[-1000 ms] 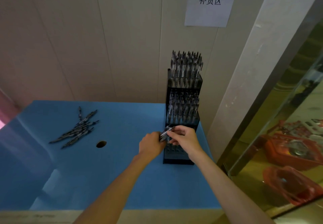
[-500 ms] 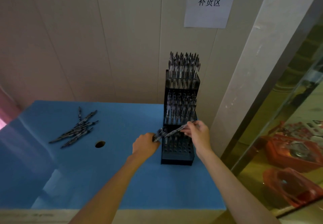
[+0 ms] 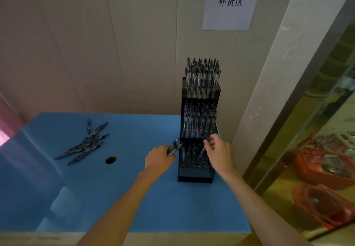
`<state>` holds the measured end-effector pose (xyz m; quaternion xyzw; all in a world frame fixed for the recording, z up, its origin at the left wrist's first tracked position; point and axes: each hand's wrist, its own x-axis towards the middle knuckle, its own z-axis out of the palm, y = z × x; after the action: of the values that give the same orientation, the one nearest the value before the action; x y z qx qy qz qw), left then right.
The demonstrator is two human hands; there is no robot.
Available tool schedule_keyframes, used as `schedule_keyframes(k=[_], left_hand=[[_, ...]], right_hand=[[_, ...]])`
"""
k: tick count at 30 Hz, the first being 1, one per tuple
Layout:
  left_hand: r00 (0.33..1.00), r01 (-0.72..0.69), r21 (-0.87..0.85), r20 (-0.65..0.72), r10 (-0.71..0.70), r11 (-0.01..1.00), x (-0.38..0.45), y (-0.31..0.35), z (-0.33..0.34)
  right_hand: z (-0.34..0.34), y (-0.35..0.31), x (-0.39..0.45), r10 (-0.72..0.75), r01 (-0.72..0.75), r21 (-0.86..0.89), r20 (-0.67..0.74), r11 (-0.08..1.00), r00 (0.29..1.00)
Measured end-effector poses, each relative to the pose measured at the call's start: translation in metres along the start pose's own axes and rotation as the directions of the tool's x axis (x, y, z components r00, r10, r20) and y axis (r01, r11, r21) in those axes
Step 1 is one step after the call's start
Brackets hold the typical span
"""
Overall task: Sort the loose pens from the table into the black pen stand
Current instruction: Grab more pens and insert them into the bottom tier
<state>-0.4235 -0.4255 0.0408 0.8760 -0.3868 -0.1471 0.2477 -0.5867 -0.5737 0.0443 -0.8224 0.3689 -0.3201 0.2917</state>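
Since before, our right hand (image 3: 219, 149) lowers one pen (image 3: 202, 150) into the black pen stand (image 3: 196, 170), pinching its light, stiff barrel; left hand (image 3: 158, 159) clasps a spare bundle (image 3: 173, 146).

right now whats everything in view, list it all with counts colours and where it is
black pen stand: one, black, three tiers, right side of table against the wall; top and middle tiers packed with pens, bottom tier mostly bare holes
loose pens: one pile, dark, too overlapped to count, left part of table
table: one, blue top, with a small dark hole near the pile
paper sign: one, white with black characters, on the wall above the stand
red containers: at least two, red-orange, behind the glass on the right
left hand: grips a bunch of dark pens, left of the stand
right hand: at the stand's bottom tier, pinching one pen that slants into the tier
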Motion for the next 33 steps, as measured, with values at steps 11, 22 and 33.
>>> schedule_keyframes(k=[11,22,33], left_hand=[[0.999,-0.032,0.005,-0.014,0.032,0.999,0.002,0.0,-0.001],[0.999,-0.037,-0.01,-0.002,0.037,0.999,0.001,0.0,0.002],[0.997,-0.077,-0.02,-0.007,0.076,0.997,-0.004,0.015,0.005]], right_hand=[[0.015,0.007,0.002,0.019,-0.013,-0.066,0.081,0.998,0.997],[0.028,0.017,-0.006,0.083,-0.062,-0.144,0.14,0.988,0.987],[0.008,-0.025,-0.019,0.233,-0.399,0.37,0.417,0.839,0.879]])
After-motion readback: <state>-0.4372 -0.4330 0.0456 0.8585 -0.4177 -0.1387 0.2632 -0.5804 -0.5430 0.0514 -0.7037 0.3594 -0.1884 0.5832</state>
